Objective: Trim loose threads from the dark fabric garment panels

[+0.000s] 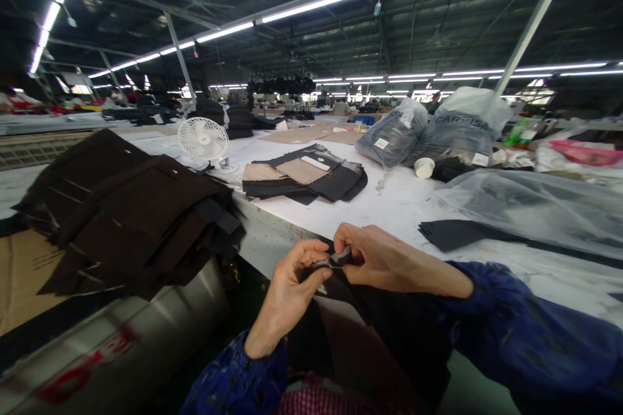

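Note:
Close in front of me, at the table's near edge, both hands pinch a narrow folded piece of dark fabric. My left hand grips its left end between thumb and fingers. My right hand has curled fingers closed on the other end, a little higher. Black cloth hangs below the hands and over my lap; whether the folded piece belongs to it I cannot tell. Beyond the hands lies a stack of dark fabric pieces topped with tan patches and a small white strip.
A tall pile of dark brown cut cloth rests at left, above a metal drum. A white fan stands behind it. On the white table to the right are filled plastic bags, a paper cup and plastic sheeting.

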`<state>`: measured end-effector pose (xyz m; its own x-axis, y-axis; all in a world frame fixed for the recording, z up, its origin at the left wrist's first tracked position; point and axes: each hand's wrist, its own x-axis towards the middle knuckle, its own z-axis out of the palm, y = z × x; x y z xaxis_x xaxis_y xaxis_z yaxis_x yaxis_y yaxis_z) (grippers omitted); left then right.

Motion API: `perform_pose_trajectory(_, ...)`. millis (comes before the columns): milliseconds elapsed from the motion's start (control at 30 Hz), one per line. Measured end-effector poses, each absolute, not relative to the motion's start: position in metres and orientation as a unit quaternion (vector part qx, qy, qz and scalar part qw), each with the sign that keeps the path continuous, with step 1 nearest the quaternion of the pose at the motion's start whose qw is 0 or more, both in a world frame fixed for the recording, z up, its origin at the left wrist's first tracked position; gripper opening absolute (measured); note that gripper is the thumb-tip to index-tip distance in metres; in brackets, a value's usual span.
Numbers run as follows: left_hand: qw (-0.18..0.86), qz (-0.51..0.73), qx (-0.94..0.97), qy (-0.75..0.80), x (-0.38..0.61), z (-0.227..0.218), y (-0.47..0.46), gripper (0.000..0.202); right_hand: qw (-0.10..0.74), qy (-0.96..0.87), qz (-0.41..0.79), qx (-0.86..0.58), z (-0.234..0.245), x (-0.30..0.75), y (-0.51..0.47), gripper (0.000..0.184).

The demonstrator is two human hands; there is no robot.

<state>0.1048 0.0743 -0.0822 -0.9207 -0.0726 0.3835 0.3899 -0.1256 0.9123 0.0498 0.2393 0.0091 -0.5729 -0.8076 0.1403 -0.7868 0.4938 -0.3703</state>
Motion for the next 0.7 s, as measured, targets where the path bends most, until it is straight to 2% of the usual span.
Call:
perform_pose_trajectory(233,0.202,-0.731,-0.086,-0.646,0.109,-0.075,0.085,0.012,0.018,0.86,-0.196,-0.471,0.014,0.058,0.231,0.022)
perform_pose_trajectory(433,0.164,-0.77,-0.066,-0.613,0.107,-0.072,0.08,0.023,0.017,0.819,-0.165,-0.549,0.01,0.049,0.229,0.032)
perform_pose_trajectory(700,0.193,-0.768,-0.084,-0.605,0.107,-0.077,0.078,0.019,0.086,0.826,-0.29,-0.475,-0.002,0.04,0.228,0.027)
